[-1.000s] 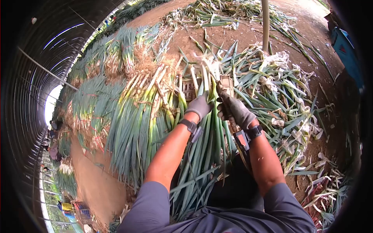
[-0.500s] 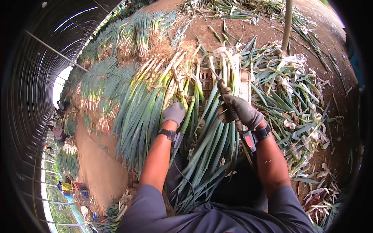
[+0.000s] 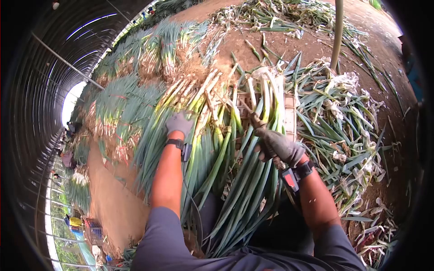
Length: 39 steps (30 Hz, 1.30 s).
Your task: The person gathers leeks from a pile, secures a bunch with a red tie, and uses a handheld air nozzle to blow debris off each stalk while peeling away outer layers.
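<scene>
My left hand [image 3: 179, 124], in a grey glove, lies on a thick heap of long green onions [image 3: 156, 142]. Its fingers look spread over the stalks, their tips partly hidden among them. My right hand [image 3: 285, 147], in a dirty glove, is closed around an air blow gun [image 3: 256, 121] with a thin nozzle pointing up and left. Just beside that hand, cleaned green onions [image 3: 266, 101] with white stems lie across a plastic crate [image 3: 290, 115], their green leaves trailing toward my lap.
Stripped leaves and peelings [image 3: 339, 131] are heaped at my right. Tied bundles of green onions [image 3: 117, 99] stand in rows to the left and behind. A pole [image 3: 337, 36] rises beyond the peelings. Another crate [image 3: 94, 231] sits far left on the dirt floor.
My left hand has moved left and slightly up, from the right edge of the heap onto its middle. My right hand still grips the blow gun, slightly lower in view.
</scene>
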{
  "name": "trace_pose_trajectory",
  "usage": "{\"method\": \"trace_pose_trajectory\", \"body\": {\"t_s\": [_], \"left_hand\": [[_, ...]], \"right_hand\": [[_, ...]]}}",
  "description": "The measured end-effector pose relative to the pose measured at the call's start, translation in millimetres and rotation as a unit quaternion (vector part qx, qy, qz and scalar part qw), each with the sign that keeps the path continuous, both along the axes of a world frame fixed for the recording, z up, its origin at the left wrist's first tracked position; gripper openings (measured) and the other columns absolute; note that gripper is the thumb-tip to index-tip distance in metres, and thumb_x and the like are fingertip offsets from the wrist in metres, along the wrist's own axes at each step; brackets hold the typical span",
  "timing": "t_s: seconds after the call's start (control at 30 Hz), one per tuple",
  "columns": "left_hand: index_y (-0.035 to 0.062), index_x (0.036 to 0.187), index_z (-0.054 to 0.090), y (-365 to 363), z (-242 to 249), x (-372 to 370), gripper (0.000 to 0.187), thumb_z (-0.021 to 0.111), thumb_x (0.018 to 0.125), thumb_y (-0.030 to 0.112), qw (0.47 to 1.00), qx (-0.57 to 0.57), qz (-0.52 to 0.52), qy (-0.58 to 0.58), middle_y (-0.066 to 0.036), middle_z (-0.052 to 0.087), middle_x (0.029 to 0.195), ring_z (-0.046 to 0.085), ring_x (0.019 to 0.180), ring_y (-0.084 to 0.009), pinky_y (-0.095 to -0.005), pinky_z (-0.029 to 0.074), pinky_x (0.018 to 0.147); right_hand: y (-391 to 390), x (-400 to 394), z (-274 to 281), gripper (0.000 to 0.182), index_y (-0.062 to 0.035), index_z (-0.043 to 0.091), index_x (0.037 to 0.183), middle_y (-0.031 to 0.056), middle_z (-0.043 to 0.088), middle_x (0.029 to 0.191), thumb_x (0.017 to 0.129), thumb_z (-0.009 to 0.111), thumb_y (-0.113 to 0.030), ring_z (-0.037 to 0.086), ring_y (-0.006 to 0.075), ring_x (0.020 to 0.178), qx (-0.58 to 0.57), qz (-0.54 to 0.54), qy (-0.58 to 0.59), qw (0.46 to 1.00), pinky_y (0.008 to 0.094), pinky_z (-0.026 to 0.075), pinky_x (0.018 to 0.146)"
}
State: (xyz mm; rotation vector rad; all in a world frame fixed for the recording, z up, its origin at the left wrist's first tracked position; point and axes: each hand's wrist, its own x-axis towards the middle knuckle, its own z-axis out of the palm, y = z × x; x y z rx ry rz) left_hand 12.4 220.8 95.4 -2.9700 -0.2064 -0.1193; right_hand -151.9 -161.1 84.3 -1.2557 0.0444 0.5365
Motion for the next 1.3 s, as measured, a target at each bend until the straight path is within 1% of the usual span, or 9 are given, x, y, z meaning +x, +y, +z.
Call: {"method": "trace_pose_trajectory", "body": {"t_s": [0.17,0.3,0.4,0.47,0.53,0.57,0.63,1.0,1.3], "left_hand": [[0.0091,0.129,0.063,36.1,-2.2,32.5,0.072,0.073,0.078,0.059,0.983,-0.175,-0.064,0.001,-0.02,0.069,0.119,0.067,0.11,-0.0378,-0.0469,0.052,0.095],[0.0017,0.129,0.062,-26.3,74.6,7.3,0.067,0.071,0.085,0.052,0.879,-0.47,-0.075,0.023,-0.014,0.07,0.116,0.069,0.098,-0.0296,-0.0446,0.054,0.089],[-0.0028,0.131,0.059,-87.9,122.6,-19.6,0.066,0.068,0.09,0.049,0.852,-0.504,-0.079,0.119,-0.011,0.069,0.114,0.068,0.091,-0.0245,-0.0431,0.055,0.085],[0.0088,0.136,0.06,-121.2,113.1,-21.1,0.068,0.07,0.086,0.054,0.931,-0.343,-0.09,0.082,-0.015,0.069,0.117,0.069,0.098,-0.0275,-0.0419,0.054,0.088],[0.0213,0.136,0.061,-132.2,79.3,-15.8,0.068,0.071,0.081,0.061,0.955,-0.266,-0.12,0.051,-0.02,0.068,0.122,0.066,0.112,-0.035,-0.044,0.05,0.097],[0.004,0.128,0.065,-123.0,39.0,7.3,0.077,0.069,0.081,0.065,0.949,-0.287,-0.111,0.074,-0.024,0.07,0.116,0.067,0.11,-0.035,-0.0408,0.051,0.095],[0.0028,0.132,0.062,-124.6,-15.9,26.7,0.077,0.065,0.085,0.064,0.961,-0.248,-0.058,0.104,-0.027,0.063,0.129,0.063,0.119,-0.0385,-0.042,0.048,0.102],[0.0104,0.132,0.055,-162.3,-21.0,-9.6,0.062,0.067,0.086,0.049,0.98,-0.131,-0.073,0.128,-0.021,0.066,0.126,0.064,0.116,-0.0398,-0.0473,0.05,0.1],[0.012,0.144,0.049,-157.7,-20.3,-34.3,0.067,0.069,0.087,0.039,0.965,-0.202,-0.113,0.127,-0.024,0.066,0.124,0.064,0.113,-0.0411,-0.0475,0.051,0.098]], "right_hand": [[1.4,3.2,3.8,0.049,0.0008,0.058,0.116,0.0088,0.068,0.085,0.101,0.054,-0.046,0.066,0.016,0.058,-0.006,0.02,0.022,1.0,0.0281,0.053,0.047],[1.0,7.7,3.5,0.047,0.0003,0.062,0.109,0.0073,0.067,0.08,0.102,0.053,-0.046,0.064,0.0154,0.057,0.015,0.013,-0.018,1.0,0.0275,0.052,0.049],[-3.0,7.8,9.6,0.051,-0.0005,0.066,0.099,0.0078,0.065,0.077,0.103,0.048,-0.048,0.061,0.0155,0.057,0.055,-0.013,-0.045,0.997,0.0273,0.049,0.053],[-0.8,8.2,8.3,0.053,-0.0013,0.067,0.092,0.0082,0.065,0.075,0.103,0.046,-0.048,0.059,0.0153,0.055,0.086,-0.018,-0.043,0.995,0.0269,0.047,0.053],[2.5,9.7,-1.5,0.044,-0.0023,0.065,0.096,0.0059,0.068,0.079,0.102,0.052,-0.044,0.061,0.0129,0.056,0.066,-0.029,-0.043,0.996,0.0262,0.049,0.047],[2.7,3.4,13.5,0.043,-0.0022,0.065,0.097,0.0057,0.067,0.078,0.102,0.052,-0.043,0.061,0.0129,0.056,0.025,-0.024,-0.03,0.999,0.0262,0.048,0.047],[11.0,1.2,7.9,0.041,-0.0023,0.063,0.099,0.0046,0.063,0.077,0.101,0.054,-0.042,0.058,0.0128,0.056,-0.023,-0.019,-0.027,0.999,0.0257,0.046,0.045],[19.5,-0.6,8.4,0.052,0.0009,0.06,0.106,0.0044,0.061,0.075,0.094,0.062,-0.049,0.058,0.0132,0.051,-0.172,0.042,0.029,0.984,0.0287,0.047,0.042],[25.8,6.3,0.8,0.058,0.0017,0.062,0.107,0.0057,0.059,0.075,0.094,0.059,-0.055,0.054,0.0153,0.052,-0.15,-0.008,0.027,0.988,0.0315,0.045,0.047]]}}
